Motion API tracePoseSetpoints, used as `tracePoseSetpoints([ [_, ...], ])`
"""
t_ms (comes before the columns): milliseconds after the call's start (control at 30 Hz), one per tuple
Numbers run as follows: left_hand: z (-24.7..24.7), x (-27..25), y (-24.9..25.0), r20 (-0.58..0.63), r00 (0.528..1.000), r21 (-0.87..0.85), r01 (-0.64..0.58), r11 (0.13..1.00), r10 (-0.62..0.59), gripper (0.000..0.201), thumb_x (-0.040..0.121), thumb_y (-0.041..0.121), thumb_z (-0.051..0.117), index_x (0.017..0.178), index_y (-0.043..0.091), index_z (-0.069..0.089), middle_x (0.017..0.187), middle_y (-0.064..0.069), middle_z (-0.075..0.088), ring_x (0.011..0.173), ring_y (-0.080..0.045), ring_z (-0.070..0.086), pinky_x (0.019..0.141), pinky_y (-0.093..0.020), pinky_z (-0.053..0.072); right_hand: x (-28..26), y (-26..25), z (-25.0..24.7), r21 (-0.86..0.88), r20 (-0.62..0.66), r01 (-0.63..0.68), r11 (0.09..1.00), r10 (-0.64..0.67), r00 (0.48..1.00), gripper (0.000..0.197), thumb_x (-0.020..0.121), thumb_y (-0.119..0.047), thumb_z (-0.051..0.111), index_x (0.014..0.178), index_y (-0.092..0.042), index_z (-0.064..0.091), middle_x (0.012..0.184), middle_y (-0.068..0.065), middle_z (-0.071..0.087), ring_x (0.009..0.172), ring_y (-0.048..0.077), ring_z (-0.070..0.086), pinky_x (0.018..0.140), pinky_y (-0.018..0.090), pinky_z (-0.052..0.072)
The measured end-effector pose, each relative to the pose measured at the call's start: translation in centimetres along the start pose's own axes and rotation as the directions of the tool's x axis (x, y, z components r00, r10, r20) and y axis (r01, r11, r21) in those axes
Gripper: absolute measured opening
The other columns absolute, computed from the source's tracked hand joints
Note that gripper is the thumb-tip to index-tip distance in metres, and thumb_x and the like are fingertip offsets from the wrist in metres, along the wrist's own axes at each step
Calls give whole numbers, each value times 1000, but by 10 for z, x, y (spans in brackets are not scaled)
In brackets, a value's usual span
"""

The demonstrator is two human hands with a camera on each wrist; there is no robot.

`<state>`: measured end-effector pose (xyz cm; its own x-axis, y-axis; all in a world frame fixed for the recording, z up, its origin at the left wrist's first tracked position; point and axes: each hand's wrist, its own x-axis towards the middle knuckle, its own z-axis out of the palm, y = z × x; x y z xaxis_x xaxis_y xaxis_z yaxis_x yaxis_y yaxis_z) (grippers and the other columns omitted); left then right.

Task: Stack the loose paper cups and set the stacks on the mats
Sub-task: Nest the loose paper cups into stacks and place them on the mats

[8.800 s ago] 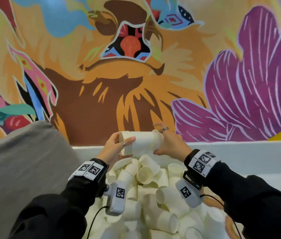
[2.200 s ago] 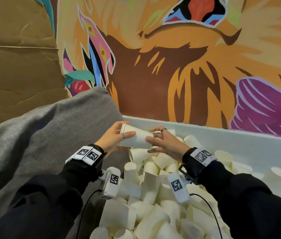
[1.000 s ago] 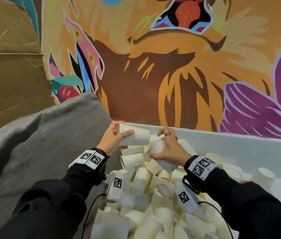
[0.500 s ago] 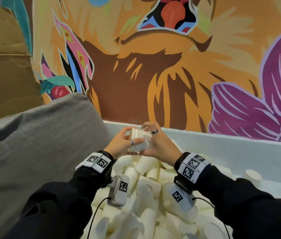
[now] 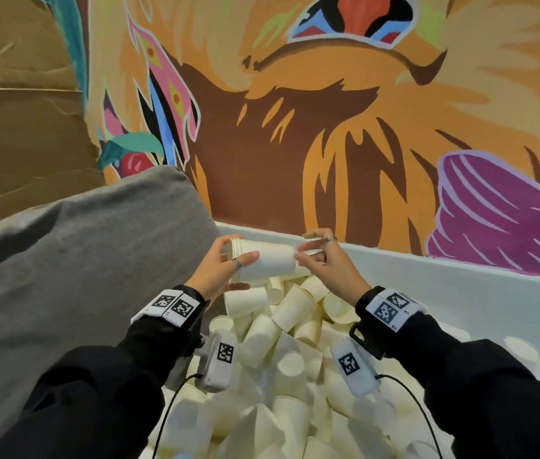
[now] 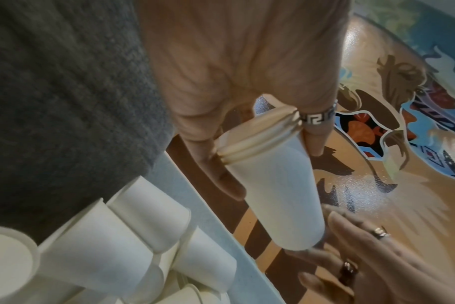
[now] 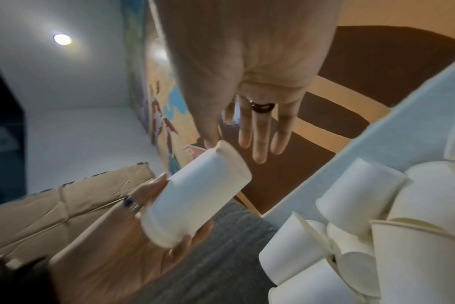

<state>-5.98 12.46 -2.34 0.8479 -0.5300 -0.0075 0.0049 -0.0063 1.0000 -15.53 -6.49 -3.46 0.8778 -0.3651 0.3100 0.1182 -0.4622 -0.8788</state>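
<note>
The left hand [image 5: 217, 270] grasps a stack [image 5: 267, 261] of nested cups near its rims, holding it sideways above the bin [image 5: 460, 286]. The right hand [image 5: 328, 263] is released, fingers straight, at the stack's closed end. Loose cups [image 5: 292, 329] fill the bin below, beside a grey cushion [image 5: 80, 260].

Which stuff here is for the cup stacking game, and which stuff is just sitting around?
For the job:
- cup stack, gripped by the left hand
- right hand, open at its base
- loose cups in the white bin

Just there:
- grey cushion
- cardboard
- painted wall
</note>
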Motion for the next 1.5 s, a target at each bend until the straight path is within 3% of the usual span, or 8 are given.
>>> tracePoseSetpoints([
  [200,-26,21,-4,-73,997,1,16,1000,-16,50,83,19,70,125,22,43,126,-12,50,113,-29,55,77,-42,57,32,51,6,-228,21,-361,904,375,927,22,102,-31,31,108,-11,35,101,11,52,79,24,51,56,29,35],
  [333,-39,35,-1,-115,993,-16,10,1000,-12,45,84,18,69,119,25,43,125,-11,49,113,-30,55,78,-41,57,47,75,9,-478,-32,-332,813,361,932,10,97,-10,42,106,-8,45,109,14,50,92,27,53,73,29,40],
  [467,-45,47,0,-130,992,-26,-4,1000,1,42,84,17,68,117,25,42,120,-8,50,98,-23,57,80,-42,55,61,81,14,-592,-28,-351,726,416,909,22,93,-15,50,115,-12,53,129,13,35,109,33,54,94,32,42],
  [633,-49,55,-4,-96,995,2,0,1000,0,44,84,17,69,118,24,43,117,-6,51,91,-17,57,76,-38,56,80,86,22,-589,-98,-378,714,402,910,28,87,-15,58,114,-14,51,125,15,45,111,35,51,95,37,40],
  [900,-49,62,-12,-107,994,38,28,999,-24,44,84,15,69,119,24,43,121,-10,51,102,-26,56,70,-35,57,92,93,27,-434,-230,-338,835,260,938,21,86,-3,57,95,-12,40,92,9,54,90,29,54,78,32,42],
  [1200,-49,64,-15,-107,994,34,20,999,-16,45,84,15,69,119,25,43,117,-8,50,94,-21,57,68,-33,57,88,72,19,-383,-169,-149,912,90,982,33,88,-2,56,74,-26,38,78,-1,52,75,21,51,71,28,38],
  [1400,-52,61,-6,-122,992,-17,1,1000,-3,43,86,16,67,119,24,42,118,-7,48,94,-20,56,65,-31,58,66,23,-2,-29,-199,23,999,-29,980,17,89,2,55,89,-8,42,82,0,49,72,10,49,66,7,41],
  [1500,-50,58,-1,-118,993,-62,-9,998,1,46,86,16,66,125,20,42,117,-8,48,96,-22,55,62,-30,58,56,5,-9,158,-139,-21,987,43,989,20,91,-1,56,88,-14,41,82,5,47,76,17,49,76,21,44],
])
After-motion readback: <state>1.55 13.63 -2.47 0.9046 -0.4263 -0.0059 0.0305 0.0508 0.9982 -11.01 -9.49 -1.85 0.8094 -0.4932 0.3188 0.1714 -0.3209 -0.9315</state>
